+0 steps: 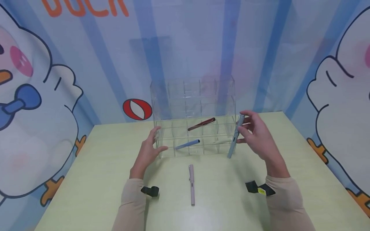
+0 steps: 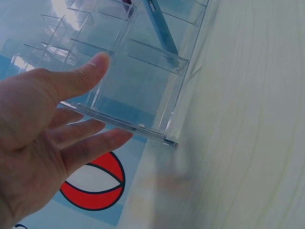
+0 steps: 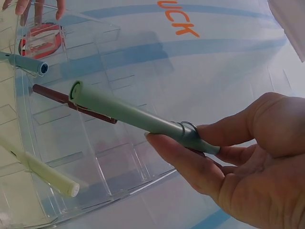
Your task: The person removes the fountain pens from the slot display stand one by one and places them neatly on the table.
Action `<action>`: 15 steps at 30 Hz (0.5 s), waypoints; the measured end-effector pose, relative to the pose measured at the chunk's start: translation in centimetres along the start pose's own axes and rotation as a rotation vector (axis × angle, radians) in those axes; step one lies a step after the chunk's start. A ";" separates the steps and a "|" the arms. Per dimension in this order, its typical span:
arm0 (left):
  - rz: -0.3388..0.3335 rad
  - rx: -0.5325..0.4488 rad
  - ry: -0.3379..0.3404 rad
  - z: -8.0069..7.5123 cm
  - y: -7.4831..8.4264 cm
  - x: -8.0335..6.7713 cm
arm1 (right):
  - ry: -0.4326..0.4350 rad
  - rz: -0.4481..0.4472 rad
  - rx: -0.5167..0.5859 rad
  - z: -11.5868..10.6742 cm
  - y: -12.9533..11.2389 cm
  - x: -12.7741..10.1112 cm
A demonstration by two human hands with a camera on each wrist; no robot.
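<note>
A clear acrylic organizer [image 1: 162, 96] with several compartments stands mid-table. Inside lie a dark red pen [image 1: 201, 124], a blue pen [image 1: 187, 144] and a cream pen [image 1: 222, 141]. My right hand [image 1: 241, 126] pinches a grey-green pen [image 1: 234, 141] at the organizer's right end, cap end pointing at the compartments [image 3: 76, 90]. My left hand [image 1: 158, 141] is at the organizer's left front corner, fingers straight, thumb [image 2: 90, 69] against its wall [image 2: 143, 81]. A pink pen [image 1: 191, 184] lies on the table in front of the organizer, between my forearms.
The pale green table [image 1: 86, 179] is closed in by printed cartoon backdrop walls [image 1: 43, 96] at the back and both sides. The organizer sits close to the back wall. A black strap is on each wrist [image 1: 150, 191].
</note>
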State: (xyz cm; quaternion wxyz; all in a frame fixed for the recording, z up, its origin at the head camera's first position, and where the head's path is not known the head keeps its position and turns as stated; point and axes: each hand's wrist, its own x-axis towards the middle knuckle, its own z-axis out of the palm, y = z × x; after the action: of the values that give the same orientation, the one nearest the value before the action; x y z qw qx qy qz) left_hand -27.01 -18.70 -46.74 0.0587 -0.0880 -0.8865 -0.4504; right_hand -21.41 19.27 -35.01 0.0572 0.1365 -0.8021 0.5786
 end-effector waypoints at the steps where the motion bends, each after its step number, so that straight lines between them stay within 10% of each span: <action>1: -0.001 0.000 -0.001 0.0 0.0 0.0 | -0.007 0.005 0.004 0.1 0.0 0.0; 15: 0.009 0.003 0.000 -0.1 0.3 -0.2 | -0.169 0.170 -0.008 2.1 1.3 0.9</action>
State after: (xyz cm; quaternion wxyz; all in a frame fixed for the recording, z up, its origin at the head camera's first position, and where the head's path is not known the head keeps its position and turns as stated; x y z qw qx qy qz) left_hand -26.78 -18.62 -46.49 0.0607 -0.0920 -0.8868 -0.4488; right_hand -22.52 17.46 -36.62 -0.0594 0.1161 -0.8149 0.5647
